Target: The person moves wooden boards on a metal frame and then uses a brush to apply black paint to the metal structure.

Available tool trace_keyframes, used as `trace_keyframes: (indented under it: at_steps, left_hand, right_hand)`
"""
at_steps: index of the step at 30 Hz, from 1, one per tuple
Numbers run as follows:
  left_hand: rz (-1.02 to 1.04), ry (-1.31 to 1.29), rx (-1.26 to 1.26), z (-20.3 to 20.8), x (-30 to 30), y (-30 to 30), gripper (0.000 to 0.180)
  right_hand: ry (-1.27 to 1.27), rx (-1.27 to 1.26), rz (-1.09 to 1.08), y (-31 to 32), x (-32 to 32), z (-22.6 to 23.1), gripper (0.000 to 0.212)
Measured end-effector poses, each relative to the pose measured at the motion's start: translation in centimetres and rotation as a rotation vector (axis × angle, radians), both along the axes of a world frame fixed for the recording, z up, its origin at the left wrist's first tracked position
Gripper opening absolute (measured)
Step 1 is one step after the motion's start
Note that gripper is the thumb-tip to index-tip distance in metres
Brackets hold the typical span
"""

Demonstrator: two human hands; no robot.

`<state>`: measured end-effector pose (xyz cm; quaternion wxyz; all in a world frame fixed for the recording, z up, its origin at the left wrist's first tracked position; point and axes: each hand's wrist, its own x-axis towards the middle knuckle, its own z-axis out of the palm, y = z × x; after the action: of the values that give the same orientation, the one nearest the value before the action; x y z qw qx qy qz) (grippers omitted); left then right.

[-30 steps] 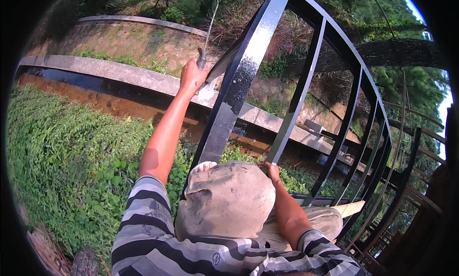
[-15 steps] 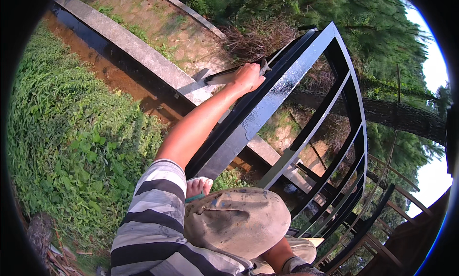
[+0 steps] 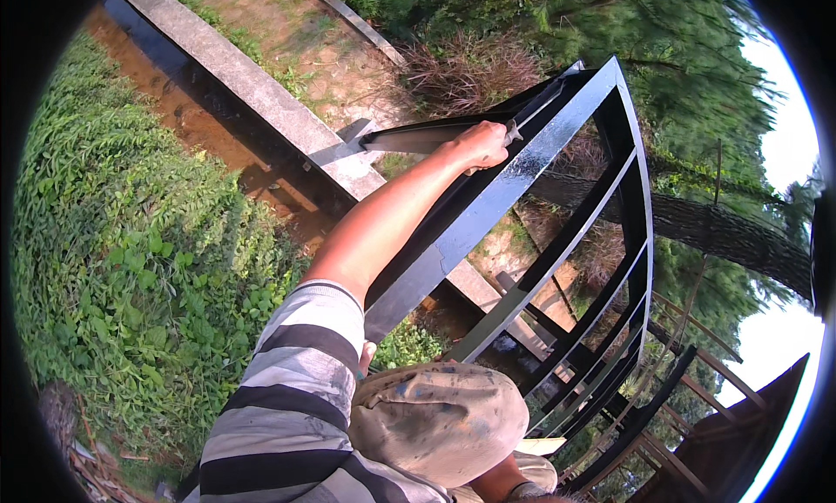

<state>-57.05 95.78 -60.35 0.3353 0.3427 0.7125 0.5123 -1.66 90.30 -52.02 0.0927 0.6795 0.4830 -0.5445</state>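
Observation:
My left hand (image 3: 482, 146) is closed round what looks like a paintbrush (image 3: 514, 135), whose handle is mostly hidden in the fist. Its greyish tip rests at or just above the upper edge of a black metal beam (image 3: 496, 202). The beam's side face is wet and glossy towards the far end, and duller and greyer near me. My left arm, in a striped sleeve, reaches out along the beam. Of my right arm only a bit of forearm (image 3: 496, 479) seems to show at the lower edge, beside my knee (image 3: 440, 420); the right hand is out of view.
Black curved framework (image 3: 640, 189) with crossbars spreads to the right, open between its bars. Far below lie a concrete ledge (image 3: 252, 94), a channel of brown water (image 3: 187, 111) and green plants (image 3: 148, 268). A tree trunk (image 3: 723, 229) crosses behind the frame.
My left hand has moved a little to the right, towards the beam's far end, still holding the brush. The whole view has shifted slightly, and my foot is now mostly hidden.

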Motion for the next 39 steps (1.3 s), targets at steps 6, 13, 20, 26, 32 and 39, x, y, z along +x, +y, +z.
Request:
trace_keyframes:
  at_steps: [6, 13, 20, 26, 32, 39]
  left_hand:
    - [0.004, 0.096, -0.056, 1.6, -5.5, 7.4, 0.019]
    - [-0.007, 0.088, -0.027, -0.7, -4.2, 5.1, 0.019]
    - [0.21, 0.448, -0.183, 3.1, -1.5, 2.0, 0.027]
    - [0.109, 0.719, -0.39, 3.2, -2.6, 2.7, 0.054]
    - [0.159, 0.737, -0.524, 3.2, -3.0, 8.4, 0.053]
    - [0.144, 0.881, -0.601, 3.5, -2.9, 12.0, 0.055]
  right_hand:
    - [0.006, 0.014, -0.009, -0.6, -0.2, 0.0, 0.023]
    - [0.077, 0.09, -0.061, -2.5, -0.3, -0.4, 0.024]
    - [0.112, -0.006, -0.169, -1.6, -0.6, -1.1, 0.025]
    - [-0.043, 0.009, -0.064, -0.8, -0.4, -2.3, 0.021]
    - [-0.005, 0.009, -0.003, -1.1, 0.5, -3.2, 0.019]
    - [-0.025, 0.044, -0.12, -1.7, 2.1, -4.5, 0.02]
